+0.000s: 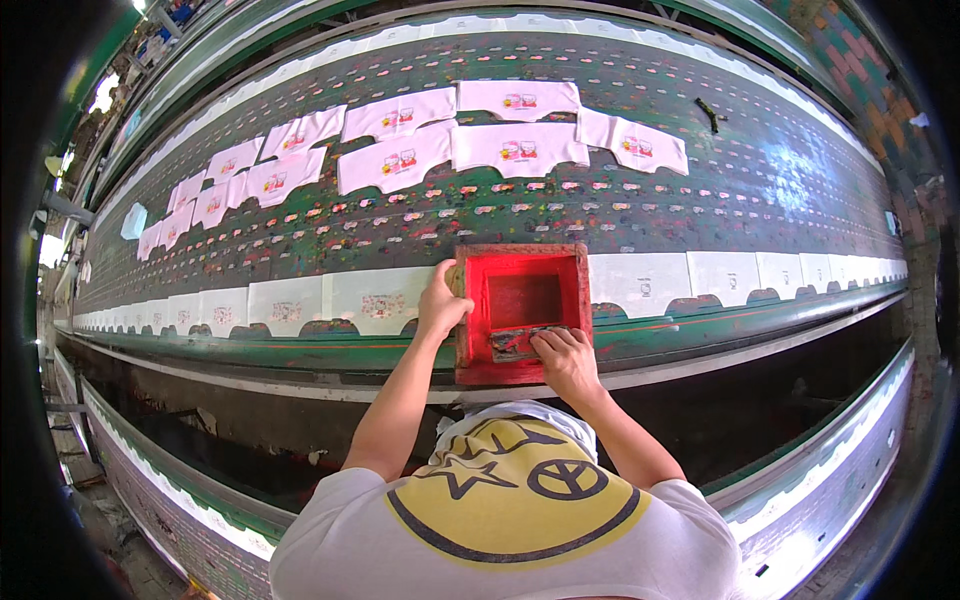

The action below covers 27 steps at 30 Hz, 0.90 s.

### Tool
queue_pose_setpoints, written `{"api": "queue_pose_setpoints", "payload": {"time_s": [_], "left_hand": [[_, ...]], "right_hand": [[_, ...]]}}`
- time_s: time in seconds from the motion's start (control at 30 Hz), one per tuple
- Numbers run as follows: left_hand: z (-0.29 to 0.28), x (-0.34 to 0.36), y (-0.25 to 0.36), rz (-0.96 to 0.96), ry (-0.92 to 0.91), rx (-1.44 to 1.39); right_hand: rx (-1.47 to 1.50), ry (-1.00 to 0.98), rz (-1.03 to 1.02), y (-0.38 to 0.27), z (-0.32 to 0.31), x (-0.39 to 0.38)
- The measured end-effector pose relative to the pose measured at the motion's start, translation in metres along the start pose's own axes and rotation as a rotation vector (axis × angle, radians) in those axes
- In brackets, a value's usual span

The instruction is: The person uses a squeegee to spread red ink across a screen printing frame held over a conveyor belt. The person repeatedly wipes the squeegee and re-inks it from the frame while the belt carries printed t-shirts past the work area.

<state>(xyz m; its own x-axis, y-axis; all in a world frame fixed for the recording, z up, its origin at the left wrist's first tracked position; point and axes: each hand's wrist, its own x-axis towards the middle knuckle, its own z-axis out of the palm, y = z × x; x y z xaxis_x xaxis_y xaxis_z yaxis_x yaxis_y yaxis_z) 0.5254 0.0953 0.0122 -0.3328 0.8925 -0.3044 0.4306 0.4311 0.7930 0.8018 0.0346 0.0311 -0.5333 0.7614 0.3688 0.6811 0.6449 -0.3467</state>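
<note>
A wooden screen-printing frame [525, 251], coated inside with red ink, lies across the near edge of a long green printing table [740, 225]. My left hand [441, 303] is closed round the frame's left side, with the thumb over the rim. My right hand [568, 362] grips an ink-stained squeegee [512, 344] at the near end of the mesh. Beneath the frame, whatever lies there is hidden. To its left is a white fabric piece [375, 300] with a pinkish print; on its right another white piece [640, 283] bears a small dark print.
Printed white fabric pieces [520, 145] lie in staggered rows farther across the table. A dark, stick-like object [708, 113] rests at the far right. Rows of ink marks cover the tabletop. Behind me runs another table [810, 470], beyond a dark gap.
</note>
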Motion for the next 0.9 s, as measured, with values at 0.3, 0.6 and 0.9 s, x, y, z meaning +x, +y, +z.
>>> {"api": "queue_pose_setpoints", "payload": {"time_s": [0.3, 0.6, 0.9], "left_hand": [[0.056, -0.005, 0.05, 0.111, 0.024, -0.013], [0.191, -0.027, 0.124, 0.082, 0.003, -0.021], [0.229, -0.029, 0.139, 0.028, 0.024, -0.029]], "right_hand": [[0.0, -0.058, 0.046, 0.066, -0.054, 0.006], [-0.036, -0.06, 0.071, 0.182, -0.122, -0.057], [0.048, -0.065, 0.075, 0.223, -0.129, -0.086]]}}
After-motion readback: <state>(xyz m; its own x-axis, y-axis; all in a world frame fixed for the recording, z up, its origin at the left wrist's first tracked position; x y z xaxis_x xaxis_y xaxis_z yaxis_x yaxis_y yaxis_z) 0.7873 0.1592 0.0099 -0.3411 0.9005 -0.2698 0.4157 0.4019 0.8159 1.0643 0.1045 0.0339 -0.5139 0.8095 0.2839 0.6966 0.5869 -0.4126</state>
